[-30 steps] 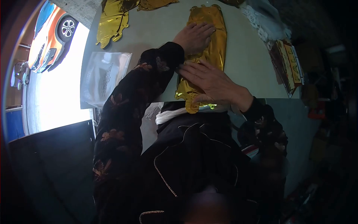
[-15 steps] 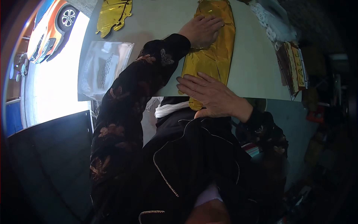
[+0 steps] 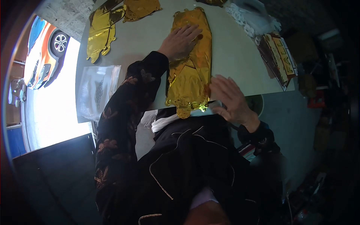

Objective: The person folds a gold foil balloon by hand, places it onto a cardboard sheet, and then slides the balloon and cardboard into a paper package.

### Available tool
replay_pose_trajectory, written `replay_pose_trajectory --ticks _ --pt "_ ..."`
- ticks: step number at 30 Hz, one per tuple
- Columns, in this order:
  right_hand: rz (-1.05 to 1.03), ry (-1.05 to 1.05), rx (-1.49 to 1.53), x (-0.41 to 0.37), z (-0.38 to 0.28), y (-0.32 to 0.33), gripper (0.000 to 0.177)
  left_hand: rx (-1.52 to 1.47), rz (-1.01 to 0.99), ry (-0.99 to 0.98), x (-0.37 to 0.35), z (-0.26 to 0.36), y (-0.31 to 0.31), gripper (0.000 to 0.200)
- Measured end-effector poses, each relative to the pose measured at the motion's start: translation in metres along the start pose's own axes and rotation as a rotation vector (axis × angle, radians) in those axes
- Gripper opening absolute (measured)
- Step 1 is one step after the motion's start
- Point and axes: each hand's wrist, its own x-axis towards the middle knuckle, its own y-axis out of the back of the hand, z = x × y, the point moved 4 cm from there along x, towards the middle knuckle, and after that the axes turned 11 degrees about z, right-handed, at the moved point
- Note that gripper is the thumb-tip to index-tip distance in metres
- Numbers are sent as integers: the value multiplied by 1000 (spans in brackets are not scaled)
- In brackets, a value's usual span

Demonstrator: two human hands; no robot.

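A folded gold foil balloon (image 3: 191, 80) lies lengthwise on the table, its surface creased and its near end tapering to a small tab that overhangs the front edge. My left hand (image 3: 182, 41) rests flat on its upper half, fingers stretched toward the upper right. Beside the lower right edge of the foil is my right hand (image 3: 230, 99), fingers extended and thumb apart, with nothing in it. The right fingertips are close to the foil's edge.
More gold foil pieces (image 3: 101, 32) lie at the table's far left. A clear plastic bag (image 3: 97, 88) with printed text is at the left edge. White chain-like material (image 3: 243, 20) and a printed package (image 3: 279, 56) sit on the right. An orange car (image 3: 41, 56) stands outside.
My right hand has lifted from the near end of the foil and moved up and right, off it. My left hand stays flat on the foil. The view has shifted.
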Motion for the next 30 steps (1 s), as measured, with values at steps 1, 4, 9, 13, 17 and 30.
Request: replay_pose_trajectory --ticks 1,4,9,13,17,30 --pt "49 -52 -35 -8 13 4 79 -21 -12 14 0 0 2 48" --pt "71 -148 -63 -20 22 5 74 -31 -57 -16 0 -5 17 48" --pt "50 -146 -89 -17 17 -5 72 -135 -315 -107 -22 8 39 49" --pt "82 -98 -124 -5 10 -21 73 -46 -296 -179 -38 9 39 50" --pt "91 -64 -102 2 5 -23 77 -45 -290 -182 -40 6 38 50" --pt "-143 -64 -136 11 11 -25 85 -156 -250 -95 -39 8 42 49"
